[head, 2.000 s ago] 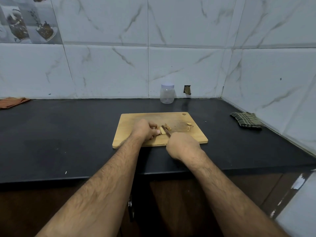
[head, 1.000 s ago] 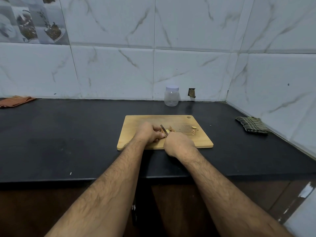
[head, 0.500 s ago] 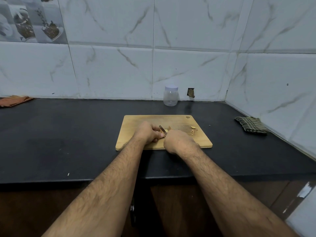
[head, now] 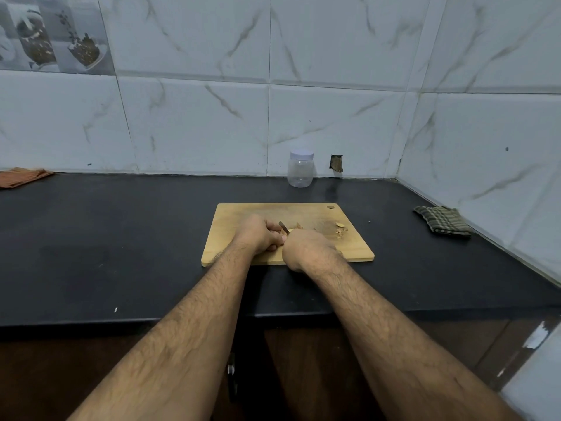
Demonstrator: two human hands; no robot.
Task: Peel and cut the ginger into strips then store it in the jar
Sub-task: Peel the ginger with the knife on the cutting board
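A wooden cutting board point(head: 236, 214) lies on the black counter. My left hand point(head: 258, 235) rests on the board with curled fingers and pins a pale ginger piece point(head: 290, 230), which is mostly hidden. My right hand point(head: 306, 249) grips a knife; only the thin blade tip point(head: 283, 227) shows between the hands, against the ginger. Ginger peel scraps point(head: 340, 229) lie at the board's right side. A clear plastic jar point(head: 300, 169) with a white lid stands by the back wall, lid on.
A checked cloth point(head: 441, 221) lies at the right near the side wall. An orange cloth point(head: 22, 177) sits at the far left by the back wall. The counter's front edge runs just under my forearms.
My right hand has moved left and closer to my left hand, bringing the knife onto the ginger. The ginger is now nearly covered by both hands.
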